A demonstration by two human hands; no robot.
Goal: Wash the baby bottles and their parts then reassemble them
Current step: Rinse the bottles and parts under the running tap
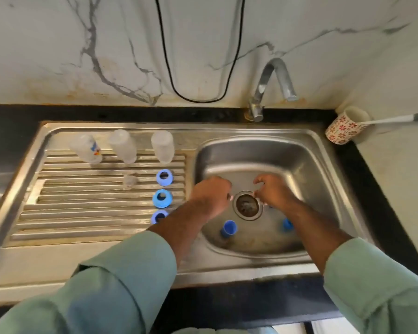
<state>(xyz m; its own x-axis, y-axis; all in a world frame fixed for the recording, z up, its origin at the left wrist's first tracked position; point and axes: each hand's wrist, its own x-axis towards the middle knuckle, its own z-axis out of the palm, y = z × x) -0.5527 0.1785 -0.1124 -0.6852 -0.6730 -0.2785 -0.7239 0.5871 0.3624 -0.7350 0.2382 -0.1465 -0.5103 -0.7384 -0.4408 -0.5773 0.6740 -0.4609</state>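
Three clear baby bottles [86,148] [123,146] [163,146] stand mouth-down at the back of the drainboard. Three blue collar rings [164,177] [162,198] [159,216] lie in a column beside the basin, and a clear nipple [130,181] sits left of them. Two blue caps [228,229] [287,224] lie in the basin. My left hand [211,196] and right hand [273,192] hover over the drain [247,205] with fingers curled. Each pinches a small pale piece at its fingertips, seemingly a clear nipple.
The steel sink [323,169] has a chrome tap [270,88] at the back with no water running. A patterned cup [345,127] holding a brush handle stands on the counter at the right. A black cable [169,75] hangs on the marble wall.
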